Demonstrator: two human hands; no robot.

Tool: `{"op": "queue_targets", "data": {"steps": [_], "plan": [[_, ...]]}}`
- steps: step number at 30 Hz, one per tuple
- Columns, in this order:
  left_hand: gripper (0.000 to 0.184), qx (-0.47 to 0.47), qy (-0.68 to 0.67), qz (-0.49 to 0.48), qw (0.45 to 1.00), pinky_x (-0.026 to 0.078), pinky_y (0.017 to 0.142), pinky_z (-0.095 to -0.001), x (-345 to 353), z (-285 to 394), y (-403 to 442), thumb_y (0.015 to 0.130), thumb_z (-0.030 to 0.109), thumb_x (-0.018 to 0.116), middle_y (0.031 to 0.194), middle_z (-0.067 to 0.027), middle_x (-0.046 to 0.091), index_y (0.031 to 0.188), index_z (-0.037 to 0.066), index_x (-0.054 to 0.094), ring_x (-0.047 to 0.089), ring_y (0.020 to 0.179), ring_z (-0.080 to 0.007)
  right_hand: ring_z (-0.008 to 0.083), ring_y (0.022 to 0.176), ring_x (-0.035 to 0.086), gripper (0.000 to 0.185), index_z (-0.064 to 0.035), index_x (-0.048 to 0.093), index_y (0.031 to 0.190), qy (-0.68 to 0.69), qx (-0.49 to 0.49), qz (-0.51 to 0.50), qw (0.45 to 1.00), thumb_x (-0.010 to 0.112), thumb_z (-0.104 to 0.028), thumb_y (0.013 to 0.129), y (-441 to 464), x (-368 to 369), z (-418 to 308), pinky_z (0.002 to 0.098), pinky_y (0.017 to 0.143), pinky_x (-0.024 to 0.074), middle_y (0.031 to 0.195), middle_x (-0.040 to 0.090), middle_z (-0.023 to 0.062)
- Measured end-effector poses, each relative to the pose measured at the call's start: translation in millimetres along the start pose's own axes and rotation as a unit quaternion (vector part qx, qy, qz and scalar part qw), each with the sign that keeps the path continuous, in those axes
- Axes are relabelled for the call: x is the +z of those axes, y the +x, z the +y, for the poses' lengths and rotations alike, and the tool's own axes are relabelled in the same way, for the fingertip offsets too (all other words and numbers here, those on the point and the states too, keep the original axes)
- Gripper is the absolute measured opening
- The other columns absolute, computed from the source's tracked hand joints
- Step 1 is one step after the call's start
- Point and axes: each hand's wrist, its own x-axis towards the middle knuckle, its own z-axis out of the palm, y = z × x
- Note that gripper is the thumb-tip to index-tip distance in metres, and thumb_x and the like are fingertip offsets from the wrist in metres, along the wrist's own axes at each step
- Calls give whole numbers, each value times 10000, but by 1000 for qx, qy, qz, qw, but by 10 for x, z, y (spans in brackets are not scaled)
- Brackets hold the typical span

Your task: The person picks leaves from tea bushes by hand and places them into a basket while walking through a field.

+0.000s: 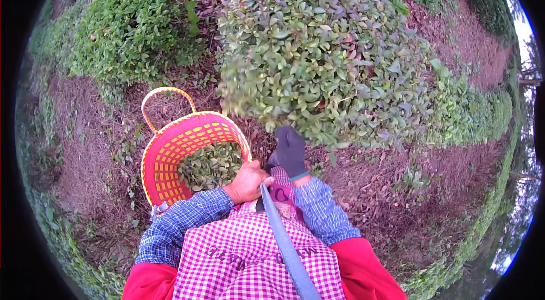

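Note:
My bare left hand (pixel 248 181) is closed beside the near right rim of a red and yellow woven basket (pixel 166 155). A light blue strap (pixel 284 232) runs up over my apron and ends at its fingers, which appear to grip it. Loose picked leaves (pixel 211 165) lie in the basket, and its far handle stands up. My right hand (pixel 290 151), in a dark glove, is at the near edge of a clipped leafy bush (pixel 323 56). Its fingers look curled in; whatever they hold, if anything, is hidden.
Another green bush (pixel 136 27) grows at the upper left. Brown ground with dry litter (pixel 374 192) and small weeds lies around the bushes. A checked pink apron (pixel 238 260) covers my front. Low greenery (pixel 477 112) continues on the right.

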Motion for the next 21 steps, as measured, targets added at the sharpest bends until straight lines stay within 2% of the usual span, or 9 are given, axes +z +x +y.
{"op": "queue_targets", "data": {"steps": [2,5,7,10,13,15,16,18,21], "plan": [[293,-20,31,-72,997,397,695,-411,74,-93,-59,829,303,530,683,-93,602,659,80,612,511,703,-285,289,717,616,158,-55,621,844,-33,-213,-32,976,477,-120,847,-248,-10,-474,371,605,471,763,609,138],[285,27,-10,-64,998,418,836,-400,296,-256,-161,835,342,507,926,-113,622,939,111,638,573,864,-304,282,737,627,232,-63,627,1000,-10,-259,-125,958,488,-129,827,-326,325,-634,385,600,483,817,633,140],[282,66,11,-49,997,417,846,-403,258,-253,-86,825,333,518,931,-118,620,946,107,635,569,884,-311,299,757,627,357,-51,560,1170,-191,-90,-425,880,489,-150,835,-265,371,-737,393,632,484,871,644,141],[281,105,22,-12,994,415,862,-408,308,-202,-68,808,319,534,940,-125,617,957,101,632,563,915,-321,275,821,629,446,-76,475,1287,-99,0,-422,901,484,-140,845,-173,101,-819,364,723,489,910,646,136],[222,77,17,-35,996,405,791,-408,50,11,101,827,302,517,831,-98,613,842,106,619,540,806,-303,217,840,607,396,-52,528,1199,105,-133,-74,983,577,-146,817,-524,-230,-41,310,742,489,1138,552,119],[246,37,10,-81,996,396,714,-407,-72,51,150,850,290,494,720,-69,610,724,113,608,519,686,-282,181,812,601,372,-45,545,1167,90,-8,40,995,609,-174,824,-635,-483,261,283,690,501,1267,482,108],[289,44,-13,-34,998,373,664,-402,-57,37,147,858,274,484,625,-78,531,634,97,526,473,623,-284,181,812,601,372,-45,545,1167,89,-7,42,995,609,-174,824,-579,-562,176,283,690,501,1267,482,108],[370,58,-36,8,998,350,615,-396,-61,29,125,866,258,475,531,-86,453,544,80,444,428,560,-285,152,729,579,340,-28,550,1145,242,178,224,927,596,-202,856,-338,-712,-101,277,590,498,1246,498,88],[354,25,-20,-2,999,367,644,-399,-98,53,129,873,302,470,563,-67,525,588,104,541,464,598,-274,132,659,551,229,-14,598,994,96,61,224,968,582,-209,875,15,-569,121,270,527,463,1038,578,67]]}}
